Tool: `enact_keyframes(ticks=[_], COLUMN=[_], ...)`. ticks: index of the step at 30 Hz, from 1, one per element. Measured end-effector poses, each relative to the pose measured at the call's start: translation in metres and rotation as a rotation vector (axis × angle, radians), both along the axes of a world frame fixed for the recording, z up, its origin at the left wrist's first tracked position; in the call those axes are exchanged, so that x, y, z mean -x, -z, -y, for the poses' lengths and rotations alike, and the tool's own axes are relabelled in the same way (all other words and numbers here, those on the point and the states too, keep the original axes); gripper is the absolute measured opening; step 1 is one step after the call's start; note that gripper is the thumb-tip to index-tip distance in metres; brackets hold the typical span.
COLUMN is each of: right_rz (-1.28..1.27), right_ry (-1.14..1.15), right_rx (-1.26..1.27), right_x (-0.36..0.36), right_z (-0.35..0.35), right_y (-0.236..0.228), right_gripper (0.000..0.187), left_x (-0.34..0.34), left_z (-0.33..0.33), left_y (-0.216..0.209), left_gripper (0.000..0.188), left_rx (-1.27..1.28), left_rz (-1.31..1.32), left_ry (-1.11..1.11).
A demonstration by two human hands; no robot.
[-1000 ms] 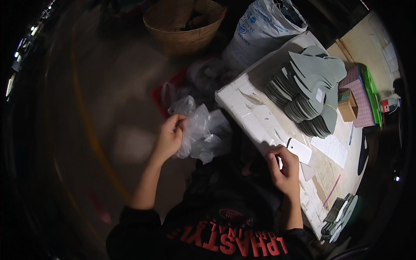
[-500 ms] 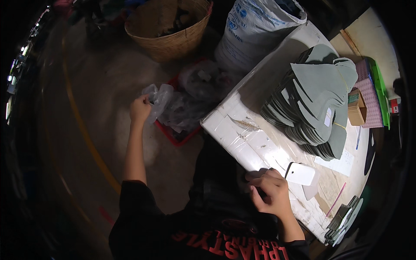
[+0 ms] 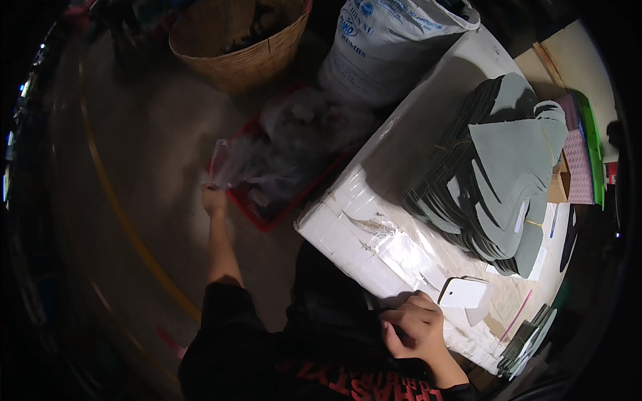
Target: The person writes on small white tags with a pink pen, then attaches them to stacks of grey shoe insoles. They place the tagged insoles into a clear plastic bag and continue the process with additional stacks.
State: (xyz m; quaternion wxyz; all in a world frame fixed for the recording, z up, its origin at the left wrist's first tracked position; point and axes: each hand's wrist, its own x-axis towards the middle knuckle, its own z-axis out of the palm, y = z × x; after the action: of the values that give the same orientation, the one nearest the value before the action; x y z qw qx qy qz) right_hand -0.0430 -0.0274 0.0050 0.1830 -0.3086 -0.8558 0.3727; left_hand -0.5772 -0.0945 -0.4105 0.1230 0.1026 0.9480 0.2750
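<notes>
My left hand (image 3: 214,198) reaches down past the table and grips the edge of a clear plastic bag (image 3: 235,164). The bag trails over a red tray (image 3: 262,226) on the floor, which holds several more clear bags (image 3: 304,120). At the near edge of the white table (image 3: 334,224), my right hand (image 3: 416,326) rests with its fingers curled; whatever may be inside them is hidden. Close by that hand lies a white rounded card-like piece (image 3: 463,293) with a small hole and a dark edge. Bundled grey-green cut sheets (image 3: 511,160) are stacked higher up the table.
A wicker basket (image 3: 244,70) and a white woven sack (image 3: 374,57) stand beyond the red tray. On the table's right side are a small cardboard box (image 3: 559,182), a green tray (image 3: 590,147), a pink stick (image 3: 516,315) and a smaller stack of pieces (image 3: 528,342).
My left hand has moved lower, and its bag now stretches out over the red tray. The view has shifted slightly. My right hand stays at the table edge.
</notes>
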Motion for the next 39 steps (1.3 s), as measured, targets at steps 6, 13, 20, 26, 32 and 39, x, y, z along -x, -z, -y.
enact_keyframes(ticks=[6, 13, 20, 26, 32, 39], right_rz=[-0.001, 0.019, 0.015, 0.032, 0.041, 0.052], right_ry=[-0.005, -0.008, -0.005, 0.007, -0.008, -0.022], right_rx=[-0.030, -0.085, -0.107, -0.122, -0.147, -0.163], right_x=[0.001, 0.002, 0.002, 0.002, 0.003, 0.004], right_z=[-0.001, 0.001, 0.000, 0.003, 0.001, 0.002], right_y=[0.001, 0.003, 0.005, 0.006, 0.006, 0.005], right_gripper=[0.013, 0.014, 0.014, 0.013, 0.016, 0.017], left_x=[0.042, 0.016, 0.033, -0.035, -0.058, -0.054], left_z=[0.021, 0.009, -0.041, -0.022, -0.012, -0.047], left_y=[-0.013, -0.033, -0.030, -0.014, -0.003, -0.012], left_gripper=[0.024, 0.037, 0.039, 0.062, 0.108, 0.102], left_rx=[-0.376, -0.316, -0.638, -0.088, 0.734, 0.594], left_rz=[0.036, 0.435, 0.050, 0.179, 0.396, -0.065], left_ry=[-0.372, -0.195, 0.085, 0.518, 0.657, 0.486])
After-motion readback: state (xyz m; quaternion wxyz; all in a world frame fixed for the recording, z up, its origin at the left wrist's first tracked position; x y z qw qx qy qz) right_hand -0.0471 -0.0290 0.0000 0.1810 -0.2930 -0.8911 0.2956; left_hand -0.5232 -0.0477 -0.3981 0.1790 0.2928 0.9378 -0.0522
